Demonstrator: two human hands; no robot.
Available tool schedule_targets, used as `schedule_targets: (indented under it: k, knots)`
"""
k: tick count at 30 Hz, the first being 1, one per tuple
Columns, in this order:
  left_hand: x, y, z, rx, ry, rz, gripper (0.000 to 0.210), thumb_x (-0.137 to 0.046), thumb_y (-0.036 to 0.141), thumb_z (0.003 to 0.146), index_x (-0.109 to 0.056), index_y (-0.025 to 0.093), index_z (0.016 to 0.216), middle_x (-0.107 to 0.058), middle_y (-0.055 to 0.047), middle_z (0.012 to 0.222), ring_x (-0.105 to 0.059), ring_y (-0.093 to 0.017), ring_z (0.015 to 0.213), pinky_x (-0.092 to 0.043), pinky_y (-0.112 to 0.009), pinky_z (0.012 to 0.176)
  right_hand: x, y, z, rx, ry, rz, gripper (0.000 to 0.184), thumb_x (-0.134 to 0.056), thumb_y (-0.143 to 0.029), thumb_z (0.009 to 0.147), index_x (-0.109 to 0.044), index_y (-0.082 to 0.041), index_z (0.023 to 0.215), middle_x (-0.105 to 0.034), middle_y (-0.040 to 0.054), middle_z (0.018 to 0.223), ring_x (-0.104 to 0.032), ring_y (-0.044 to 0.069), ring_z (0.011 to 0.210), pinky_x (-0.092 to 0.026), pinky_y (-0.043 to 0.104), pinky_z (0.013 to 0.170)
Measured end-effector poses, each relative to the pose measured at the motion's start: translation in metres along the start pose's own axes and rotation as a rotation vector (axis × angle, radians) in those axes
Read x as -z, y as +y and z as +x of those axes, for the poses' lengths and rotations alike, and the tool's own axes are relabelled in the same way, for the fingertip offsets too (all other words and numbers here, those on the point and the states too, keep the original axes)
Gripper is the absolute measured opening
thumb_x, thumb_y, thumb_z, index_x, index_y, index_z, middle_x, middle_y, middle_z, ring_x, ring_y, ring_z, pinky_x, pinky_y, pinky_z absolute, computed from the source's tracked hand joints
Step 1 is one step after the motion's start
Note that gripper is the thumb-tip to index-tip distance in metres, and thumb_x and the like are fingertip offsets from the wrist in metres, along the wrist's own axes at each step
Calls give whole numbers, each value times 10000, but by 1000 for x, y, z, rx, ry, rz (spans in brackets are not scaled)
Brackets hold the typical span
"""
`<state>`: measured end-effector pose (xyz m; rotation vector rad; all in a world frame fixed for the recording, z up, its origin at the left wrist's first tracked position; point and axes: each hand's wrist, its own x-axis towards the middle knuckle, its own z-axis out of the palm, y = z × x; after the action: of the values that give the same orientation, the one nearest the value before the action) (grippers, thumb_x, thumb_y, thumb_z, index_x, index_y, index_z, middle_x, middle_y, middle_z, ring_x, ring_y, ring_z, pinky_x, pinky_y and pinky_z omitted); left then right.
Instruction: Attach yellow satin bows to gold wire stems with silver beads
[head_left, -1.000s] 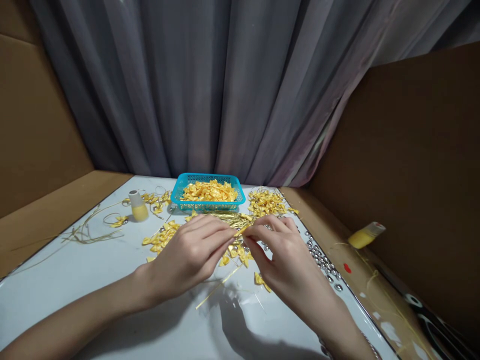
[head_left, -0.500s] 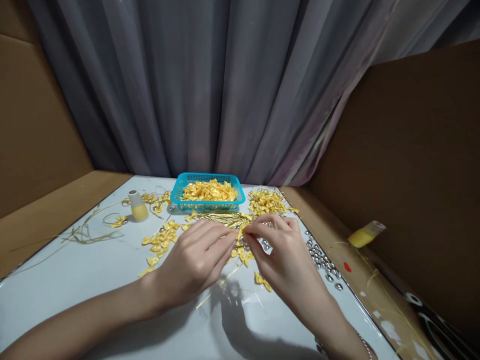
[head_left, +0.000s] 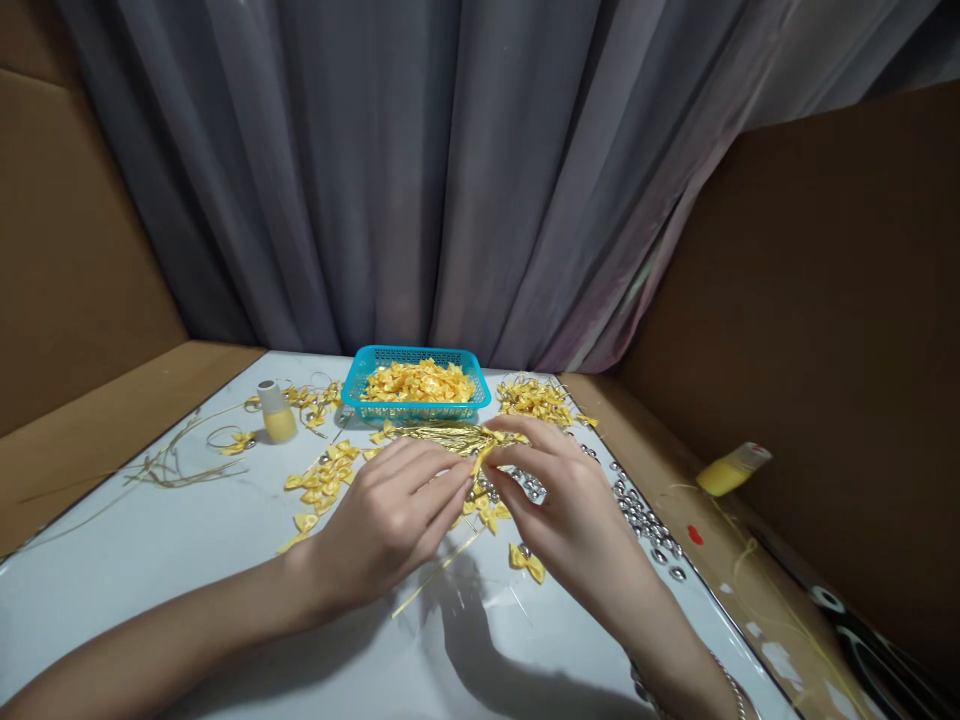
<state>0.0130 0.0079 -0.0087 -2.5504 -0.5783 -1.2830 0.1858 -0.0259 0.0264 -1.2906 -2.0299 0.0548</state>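
Between the fingertips of both hands is a small yellow ribbon bow [head_left: 482, 461]. My left hand [head_left: 401, 510] pinches it from the left, fingers pressed together. From the other side, the thumb and forefinger of my right hand [head_left: 559, 490] close on the bow, while its other fingers are slightly raised. A bundle of gold twist ties [head_left: 442, 437] lies just beyond the hands. Loose yellow bows [head_left: 326, 478] are to the left of my left hand, and a single bow [head_left: 527, 563] lies below my right hand. The fingers partly hide the held bow.
A blue basket [head_left: 416, 408] full of yellow bows stands at the back, with a pile of bows [head_left: 536, 402] right of it. Silver bells or beads [head_left: 645, 525] lie along the right edge. A yellow bottle [head_left: 277, 412] stands left; scissors [head_left: 862, 640] lie at far right.
The upper fingers of my right hand have lifted and straightened a little, its thumb and forefinger staying at the bow. My left hand has hardly moved.
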Motion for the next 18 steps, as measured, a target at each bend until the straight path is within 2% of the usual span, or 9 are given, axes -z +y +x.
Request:
schedule_targets:
  k: [5,10,18]
  knots:
    - [-1,0,0,12,3,-31,147,-539,62,846,-632,78,959,-694,-93,856,-629,-203,789,-510,-359,717,-1,2,2,-17,-32,94,194,-502,-35,807,-634,-152,727,-675,54,858,-641,167,787,-494,283,720]
    - [-3,1,0,64,49,-106,134,-545,60,844,-643,103,924,-708,-72,846,-640,-184,777,-512,-337,727,-3,1,2,-21,-19,80,194,-507,-17,798,-639,-140,728,-667,50,828,-637,160,764,-484,261,693]
    - [-8,1,1,158,44,-224,120,-559,67,841,-657,118,887,-709,-61,848,-639,-167,772,-500,-321,728,-2,-1,2,-45,-51,63,172,-530,-2,784,-635,-125,724,-638,49,827,-610,145,750,-464,246,673]
